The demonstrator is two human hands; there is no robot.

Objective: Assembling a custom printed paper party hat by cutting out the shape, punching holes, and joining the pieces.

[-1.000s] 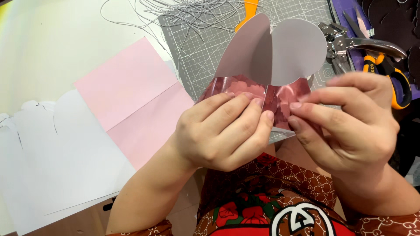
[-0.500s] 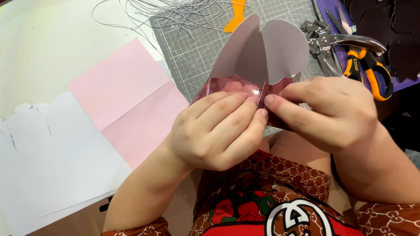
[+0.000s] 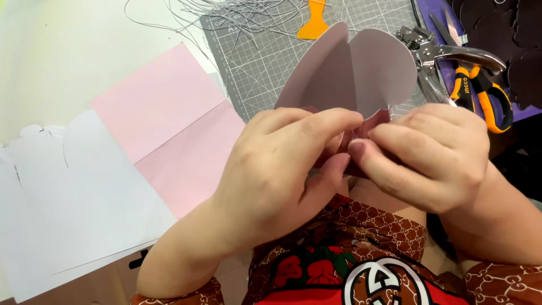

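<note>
Grey paper piece (image 3: 361, 68) pinched between left hand (image 3: 282, 169), right hand (image 3: 429, 155), above both

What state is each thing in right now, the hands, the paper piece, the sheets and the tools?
Left hand: closed, pinching the paper piece.
Right hand: closed, pinching the paper piece.
Grey paper piece: folded, two rounded flaps standing up.
Pink sheet: flat, creased across the middle.
White sheet: flat, with a cut scalloped edge.
Scissors: lying on the table, blades apparently shut.
Metal punch pliers: lying on the table.
Cutting mat: flat, partly covered.
</note>
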